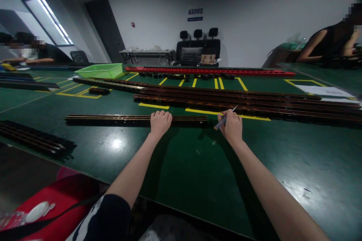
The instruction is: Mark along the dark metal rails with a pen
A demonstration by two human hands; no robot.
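Observation:
My left hand point(161, 123) is closed around a long dark metal rail point(113, 119) that lies crosswise on the green table point(183, 169). Its grip sits right of the rail's middle. Just past the rail's right end, my right hand point(232, 125) is closed on a slim screwdriver point(221, 122). The handle looks translucent with a yellowish end, and a thin metal shaft points up and to the right. A gap separates the screwdriver from the rail. Beyond both hands lies a bundle of long dark rails point(240, 101).
More dark rails point(31, 137) lie near the left edge. At the back are a light green basket point(98, 70), a red rail point(209, 70) and several small black parts point(186, 77). White papers point(325, 90) lie at right. People point(325, 43) sit at both sides.

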